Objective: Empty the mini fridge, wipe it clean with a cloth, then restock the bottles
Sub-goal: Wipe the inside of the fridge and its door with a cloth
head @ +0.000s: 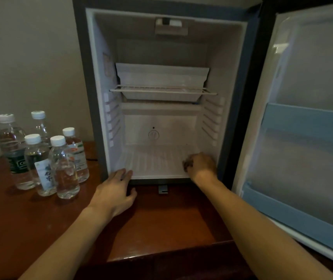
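With the bottles (pixel 40 154) all out and standing in a cluster on the table (pixel 161 215) at nine o'clock of the fridge (pixel 161 47), the step in hand looks to be the wiping of the fridge floor (pixel 157 162). At five o'clock inside the cavity the right hand (pixel 201 164) sits on that floor, fingers curled under; something dark shows at the fingertips, but whether it is a cloth I cannot tell. Straight, relaxed fingers of the left hand (pixel 114 190) rest on the sill at seven o'clock, the thumb over the table, seemingly bracing the cabinet. To do this well, that brace should hold while the right hand draws along the ribs of the floor rather than across them, so dirt comes forward out of the grooves toward six o'clock. Corners at four and eight o'clock, and the side rails, want a fingertip behind the cloth. Over the floor, the wire shelf (pixel 162 90) and the tray (pixel 161 81) on it at twelve o'clock need a pass too, lightly, since the shelf may slide. At three o'clock the door (pixel 313 138) stands wide open; its pocket also needs wiping.
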Demonstrator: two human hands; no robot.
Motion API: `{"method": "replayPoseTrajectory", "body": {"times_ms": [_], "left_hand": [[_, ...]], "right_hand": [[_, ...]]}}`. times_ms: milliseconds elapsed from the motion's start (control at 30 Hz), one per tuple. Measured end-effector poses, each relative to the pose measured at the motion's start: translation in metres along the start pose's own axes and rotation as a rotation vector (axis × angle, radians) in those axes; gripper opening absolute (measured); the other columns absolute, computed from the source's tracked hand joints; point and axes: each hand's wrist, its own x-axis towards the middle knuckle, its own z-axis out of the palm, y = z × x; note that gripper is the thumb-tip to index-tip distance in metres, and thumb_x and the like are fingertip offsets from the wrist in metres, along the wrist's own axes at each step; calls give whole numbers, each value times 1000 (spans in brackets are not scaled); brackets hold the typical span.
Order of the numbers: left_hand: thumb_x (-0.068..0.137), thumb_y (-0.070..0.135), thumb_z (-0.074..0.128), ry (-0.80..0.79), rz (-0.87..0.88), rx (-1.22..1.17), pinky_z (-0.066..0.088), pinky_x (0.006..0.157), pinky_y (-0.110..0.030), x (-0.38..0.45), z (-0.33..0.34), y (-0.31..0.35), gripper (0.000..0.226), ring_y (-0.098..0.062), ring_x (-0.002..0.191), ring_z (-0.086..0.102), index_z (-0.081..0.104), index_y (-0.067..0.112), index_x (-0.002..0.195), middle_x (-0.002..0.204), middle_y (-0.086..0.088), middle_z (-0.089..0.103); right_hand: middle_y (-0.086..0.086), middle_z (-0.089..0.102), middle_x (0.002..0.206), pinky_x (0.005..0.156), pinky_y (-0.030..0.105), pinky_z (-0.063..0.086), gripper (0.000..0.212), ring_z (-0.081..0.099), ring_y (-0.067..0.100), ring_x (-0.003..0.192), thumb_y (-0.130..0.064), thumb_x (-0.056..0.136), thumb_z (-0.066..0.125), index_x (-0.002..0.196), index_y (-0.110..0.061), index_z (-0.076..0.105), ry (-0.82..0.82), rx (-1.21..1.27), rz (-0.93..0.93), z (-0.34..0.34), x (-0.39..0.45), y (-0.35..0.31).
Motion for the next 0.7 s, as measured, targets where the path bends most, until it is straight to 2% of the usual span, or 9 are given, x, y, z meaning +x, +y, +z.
{"method": "replayPoseTrajectory", "body": {"times_ms": [133, 233, 267, 333, 433, 533, 600, 700], "left_hand": [[97, 51, 49, 25, 7, 11, 50, 98, -40, 4, 2, 2, 62, -24, 135, 44, 41, 19, 150, 146, -3, 45], [95, 53, 49, 71, -6, -11, 55, 84, -41, 8, 5, 5, 55, -26, 121, 50, 52, 19, 139, 129, -4, 52], [96, 54, 47, 83, -14, -31, 54, 85, -41, 10, 7, 6, 54, -26, 121, 50, 52, 22, 139, 128, -4, 51], [99, 56, 40, 70, -25, -69, 50, 96, -42, 21, 11, 9, 52, -26, 129, 43, 45, 32, 146, 136, -5, 45], [103, 57, 30, -5, -54, -148, 31, 116, -45, 45, 14, 18, 52, -26, 144, 27, 35, 40, 152, 153, -4, 32], [102, 60, 28, -7, -66, -172, 30, 117, -45, 66, 17, 29, 54, -25, 145, 25, 33, 42, 152, 155, -3, 30], [102, 61, 30, 12, -82, -170, 29, 116, -41, 77, 21, 30, 54, -24, 143, 28, 34, 42, 152, 154, -2, 31], [101, 59, 35, 46, -84, -183, 26, 117, -38, 81, 26, 30, 54, -24, 142, 29, 37, 41, 152, 153, -4, 33]], "right_hand": [[6, 65, 111, 75, 30, 53, 25, 63, 25, 93, -20, 97, 49, 110, -15, 70, -91, -178, -54, -9, 1, -3], [5, 61, 114, 77, 30, 50, 24, 60, 25, 97, -18, 96, 48, 108, -19, 69, -30, -201, -122, -5, 0, 1], [5, 61, 115, 80, 31, 50, 25, 59, 26, 98, -20, 97, 47, 110, -19, 69, 3, -177, -137, -2, 2, 3], [4, 60, 117, 84, 31, 50, 27, 59, 25, 99, -24, 99, 46, 113, -20, 69, 47, -117, -150, 5, 14, 3], [5, 61, 118, 86, 30, 50, 30, 60, 24, 100, -30, 101, 46, 113, -18, 70, 53, -75, -141, 17, 49, -2], [8, 65, 116, 82, 30, 50, 31, 63, 27, 99, -33, 98, 49, 110, -17, 72, 47, -60, -107, 27, 86, -8], [10, 67, 112, 82, 32, 50, 27, 64, 30, 99, -29, 95, 53, 104, -16, 74, 73, -42, -97, 36, 112, -13], [15, 63, 115, 85, 35, 49, 27, 61, 34, 104, -28, 94, 54, 108, -12, 71, 93, -64, -88, 39, 132, -18]]}}
